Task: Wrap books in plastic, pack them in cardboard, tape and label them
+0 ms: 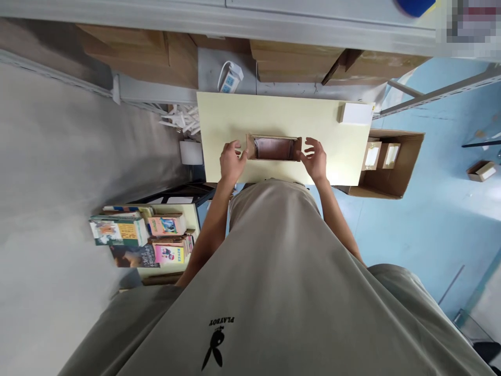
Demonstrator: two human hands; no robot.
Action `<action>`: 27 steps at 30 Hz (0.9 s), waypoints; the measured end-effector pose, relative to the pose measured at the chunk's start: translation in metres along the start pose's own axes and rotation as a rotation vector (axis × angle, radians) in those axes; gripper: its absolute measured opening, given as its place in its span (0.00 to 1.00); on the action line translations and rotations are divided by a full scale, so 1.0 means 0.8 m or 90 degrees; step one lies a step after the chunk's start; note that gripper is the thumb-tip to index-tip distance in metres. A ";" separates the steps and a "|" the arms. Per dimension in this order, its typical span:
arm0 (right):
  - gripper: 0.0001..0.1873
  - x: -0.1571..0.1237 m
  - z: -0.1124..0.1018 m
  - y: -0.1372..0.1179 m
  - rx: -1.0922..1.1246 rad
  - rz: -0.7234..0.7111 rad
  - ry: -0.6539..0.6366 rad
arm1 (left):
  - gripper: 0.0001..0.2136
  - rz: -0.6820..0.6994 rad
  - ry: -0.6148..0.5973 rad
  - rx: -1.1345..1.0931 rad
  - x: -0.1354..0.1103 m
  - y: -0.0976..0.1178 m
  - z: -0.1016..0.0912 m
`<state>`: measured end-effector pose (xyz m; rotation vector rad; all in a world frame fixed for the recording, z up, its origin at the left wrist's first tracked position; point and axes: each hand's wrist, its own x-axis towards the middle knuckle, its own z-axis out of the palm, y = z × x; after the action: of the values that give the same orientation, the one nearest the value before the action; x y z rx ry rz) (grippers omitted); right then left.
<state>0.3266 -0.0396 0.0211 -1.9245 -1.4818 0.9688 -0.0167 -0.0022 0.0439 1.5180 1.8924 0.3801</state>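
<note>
A small cardboard box point(274, 160) stands on the pale yellow tabletop point(230, 117) in front of my body, its top open and its short end flaps standing out at either side. Looking down into it, I see a brownish interior; its contents, if any, are hard to make out. At the left flap is my left hand point(232, 161), fingers curved and apart, thumb against or very near the flap edge. My right hand point(314, 159) mirrors it at the right flap, thumb tip by the cardboard and the other fingers spread. Neither hand is wrapped round the box.
A white box point(356, 113) lies at the table's back right. Right of the table, a large carton point(407, 167) holds smaller boxes. A power strip point(230, 81) and cardboard cartons point(297, 65) sit on the shelf behind. Books point(117, 231) are stacked at lower left.
</note>
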 end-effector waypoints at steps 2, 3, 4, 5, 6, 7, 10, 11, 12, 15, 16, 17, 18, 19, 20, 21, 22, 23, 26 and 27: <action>0.32 0.010 0.005 -0.005 -0.013 -0.014 0.008 | 0.16 0.020 -0.014 -0.003 -0.003 -0.001 0.007; 0.30 0.017 0.007 -0.007 -0.020 -0.019 0.014 | 0.16 0.035 -0.013 -0.007 -0.005 0.001 0.011; 0.29 0.025 0.010 -0.010 -0.028 -0.021 0.019 | 0.16 0.046 -0.012 -0.011 -0.008 0.005 0.014; 0.27 0.034 0.012 -0.012 -0.036 -0.020 0.021 | 0.17 0.052 -0.013 -0.014 -0.011 0.009 0.016; 0.26 0.043 0.014 -0.013 -0.043 -0.019 0.023 | 0.18 0.053 -0.017 -0.014 -0.014 0.014 0.018; 0.25 0.052 0.016 -0.014 -0.049 -0.017 0.024 | 0.19 0.051 -0.024 -0.013 -0.017 0.019 0.019; 0.22 0.077 0.021 -0.016 -0.050 -0.022 0.025 | 0.21 0.056 -0.052 -0.012 -0.024 0.030 0.023; 0.21 0.082 0.022 -0.017 -0.048 -0.026 0.024 | 0.22 0.066 -0.061 -0.015 -0.027 0.032 0.024; 0.21 0.086 0.023 -0.018 -0.046 -0.031 0.023 | 0.21 0.079 -0.069 -0.019 -0.028 0.033 0.026; 0.22 0.084 0.023 -0.024 -0.042 -0.043 0.003 | 0.20 0.122 -0.101 -0.017 -0.033 0.033 0.031; 0.23 0.080 0.023 -0.026 -0.040 -0.047 -0.013 | 0.20 0.131 -0.113 -0.010 -0.034 0.032 0.032; 0.23 0.075 0.023 -0.028 -0.040 -0.048 -0.030 | 0.19 0.136 -0.122 -0.003 -0.035 0.030 0.034; 0.22 0.070 0.023 -0.029 -0.041 -0.046 -0.047 | 0.19 0.136 -0.128 0.004 -0.035 0.028 0.036; 0.21 0.065 0.024 -0.030 -0.043 -0.042 -0.061 | 0.18 0.132 -0.129 0.007 -0.035 0.026 0.037; 0.20 0.061 0.024 -0.029 -0.043 -0.037 -0.073 | 0.16 0.124 -0.127 0.008 -0.034 0.023 0.039; 0.19 0.057 0.026 -0.028 -0.042 -0.033 -0.081 | 0.14 0.113 -0.122 0.007 -0.032 0.020 0.041; 0.17 0.055 0.027 -0.027 -0.039 -0.033 -0.085 | 0.12 0.098 -0.116 0.004 -0.029 0.017 0.043; 0.14 0.052 0.029 -0.025 -0.038 -0.034 -0.088 | 0.11 0.081 -0.108 0.002 -0.025 0.015 0.044; 0.07 0.048 0.035 -0.020 -0.063 -0.024 -0.088 | 0.13 0.028 -0.066 -0.013 -0.011 0.009 0.049; 0.06 0.047 0.036 -0.018 -0.075 -0.014 -0.088 | 0.16 0.017 -0.048 -0.021 -0.006 0.008 0.050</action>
<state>0.3008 -0.0001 0.0064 -1.9523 -1.6693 1.0438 0.0150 -0.0122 0.0196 1.5154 1.8013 0.3601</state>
